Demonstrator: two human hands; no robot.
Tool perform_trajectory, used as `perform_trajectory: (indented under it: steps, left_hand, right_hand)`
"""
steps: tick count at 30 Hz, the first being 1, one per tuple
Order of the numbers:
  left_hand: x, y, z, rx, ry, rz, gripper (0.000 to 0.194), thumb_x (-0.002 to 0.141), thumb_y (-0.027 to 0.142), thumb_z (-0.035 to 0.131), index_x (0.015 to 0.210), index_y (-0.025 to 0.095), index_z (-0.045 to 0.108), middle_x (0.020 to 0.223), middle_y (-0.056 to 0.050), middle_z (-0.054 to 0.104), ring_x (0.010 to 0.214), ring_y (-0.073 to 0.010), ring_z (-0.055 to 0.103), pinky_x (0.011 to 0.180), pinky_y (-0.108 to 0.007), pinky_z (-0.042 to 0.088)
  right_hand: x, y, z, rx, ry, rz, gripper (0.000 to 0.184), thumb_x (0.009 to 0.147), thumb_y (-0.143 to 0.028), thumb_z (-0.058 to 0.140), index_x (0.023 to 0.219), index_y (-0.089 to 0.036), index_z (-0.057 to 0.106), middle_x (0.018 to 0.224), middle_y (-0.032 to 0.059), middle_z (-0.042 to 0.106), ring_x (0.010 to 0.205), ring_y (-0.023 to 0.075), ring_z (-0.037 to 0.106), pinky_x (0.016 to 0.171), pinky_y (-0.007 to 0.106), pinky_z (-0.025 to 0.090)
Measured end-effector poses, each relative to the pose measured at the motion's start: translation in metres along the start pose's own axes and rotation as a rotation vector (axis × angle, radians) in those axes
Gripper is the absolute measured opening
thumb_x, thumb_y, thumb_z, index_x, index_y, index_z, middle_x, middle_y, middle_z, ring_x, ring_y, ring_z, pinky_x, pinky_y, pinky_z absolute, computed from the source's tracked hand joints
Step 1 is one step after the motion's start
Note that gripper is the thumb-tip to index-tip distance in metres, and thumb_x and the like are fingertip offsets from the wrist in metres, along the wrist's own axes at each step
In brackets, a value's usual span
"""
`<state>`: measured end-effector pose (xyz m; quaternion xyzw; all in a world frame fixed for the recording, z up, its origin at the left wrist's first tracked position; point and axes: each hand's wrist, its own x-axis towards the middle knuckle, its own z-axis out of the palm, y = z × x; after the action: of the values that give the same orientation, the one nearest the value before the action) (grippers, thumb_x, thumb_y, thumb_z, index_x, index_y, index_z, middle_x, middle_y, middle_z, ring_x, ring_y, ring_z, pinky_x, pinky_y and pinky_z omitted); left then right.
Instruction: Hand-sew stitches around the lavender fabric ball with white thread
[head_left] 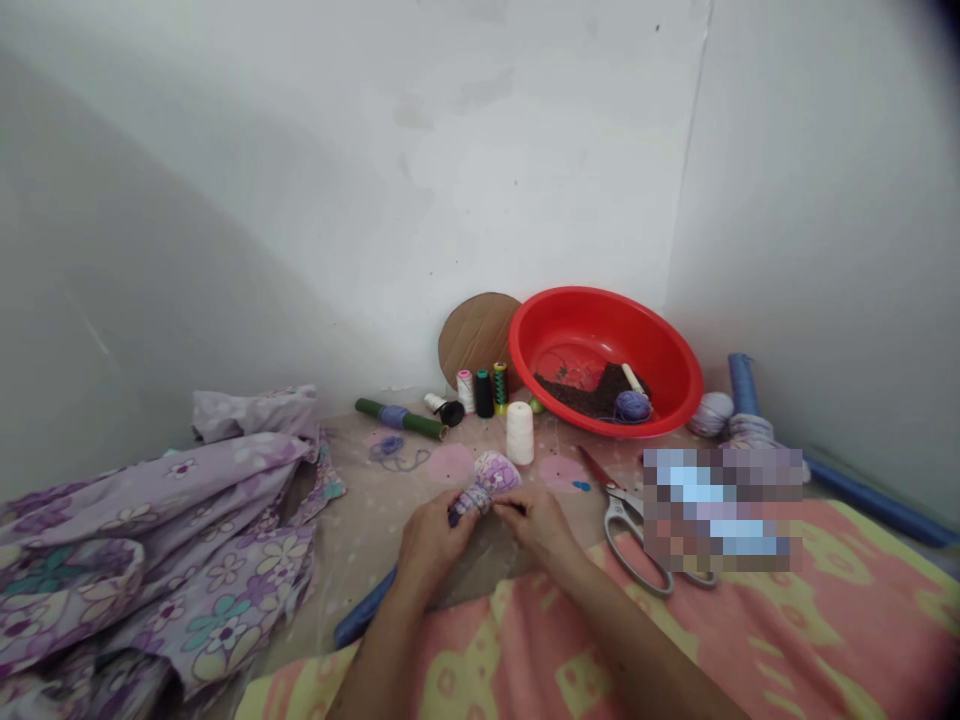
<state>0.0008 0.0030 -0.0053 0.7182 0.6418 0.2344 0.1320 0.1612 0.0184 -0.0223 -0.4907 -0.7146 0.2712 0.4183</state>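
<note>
Left hand (435, 540): closed around a wrapped bundle (474, 497) of patterned, purple-and-white strips. Bundle sits at the left fingertips, between the two hands, near the middle of the work surface. A flared piece of floral cloth (496, 470) spreads from its upper right end, pointing away from the person.

Right hand (546, 530): thumb and fingertips drawn close together at the bundle's right edge. Cannot tell whether they pinch a strand or only touch the wrapping.

A blue rod (365, 608) lies below the left forearm, angled toward the bundle; the hand hides whether the two join.

Surroundings. White thread cone (520, 433) upright just beyond the flared cloth, the nearest thing on the far side of the hands. Behind it, a row of three spools: white with pink top (466, 393), black with green top (484, 395), yellow and black (500, 388). Cardboard disc (472, 335) leans on the wall behind them; red basin (600, 318) tilted to its right, purple yarn ball (632, 405) inside. Far left: green tube (425, 427) with purple yarn around its middle.

Scissors (619, 495) rest right of the right hand, apart from it, blades pointing away. Crumpled floral fabric (225, 570) heaped at left; pink-and-yellow cloth (495, 650) under the forearms. A pixelated patch hides what lies right of the scissors.
</note>
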Motion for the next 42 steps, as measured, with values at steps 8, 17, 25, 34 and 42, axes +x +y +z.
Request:
perform_trajectory:
  steps: [8,17,25,34,42]
  left_hand:
    - [0.002,-0.004,0.001,-0.004,0.009,0.01,0.04,0.074,0.04,0.042,0.108,0.022,0.054,0.104,-0.004,0.061,0.09,-0.0166,0.055,0.073,-0.021,0.038]
    - [0.002,-0.003,0.0,-0.018,0.007,-0.011,0.041,0.074,0.041,0.042,0.108,0.022,0.055,0.103,-0.005,0.061,0.089,-0.0176,0.055,0.072,-0.022,0.038]
    - [0.001,0.004,-0.006,-0.025,-0.011,-0.047,0.041,0.074,0.04,0.042,0.108,0.022,0.056,0.104,-0.005,0.061,0.092,-0.0182,0.055,0.075,-0.022,0.037]
    - [-0.001,0.01,-0.011,-0.048,-0.041,-0.07,0.04,0.074,0.038,0.044,0.108,0.022,0.056,0.105,-0.003,0.06,0.093,-0.0187,0.054,0.076,-0.023,0.038]
    - [0.0,0.005,-0.008,-0.041,-0.024,-0.015,0.039,0.074,0.039,0.042,0.107,0.022,0.056,0.102,-0.003,0.062,0.089,-0.0179,0.056,0.074,-0.022,0.038]
  right_hand:
    - [-0.004,-0.006,-0.001,-0.095,-0.059,0.023,0.023,0.07,-0.019,0.048,0.08,-0.023,0.068,0.08,0.0024,0.068,0.073,0.0167,0.06,0.065,0.024,0.042]
    - [-0.005,-0.006,0.001,-0.15,-0.085,0.041,0.025,0.07,-0.019,0.047,0.083,-0.026,0.068,0.08,0.0012,0.068,0.071,0.0156,0.059,0.062,0.022,0.041]
    - [-0.005,-0.006,0.003,-0.145,-0.094,0.035,0.024,0.07,-0.019,0.046,0.076,-0.024,0.069,0.073,0.0004,0.067,0.065,0.0141,0.057,0.056,0.02,0.038]
    - [-0.006,-0.014,0.002,-0.162,-0.068,0.03,0.024,0.07,-0.017,0.045,0.072,-0.023,0.068,0.07,0.0016,0.066,0.066,0.0144,0.056,0.059,0.021,0.037]
    - [-0.005,-0.008,0.004,-0.106,-0.078,0.019,0.027,0.069,-0.014,0.045,0.08,-0.022,0.069,0.08,0.0024,0.067,0.071,0.015,0.057,0.064,0.022,0.04]
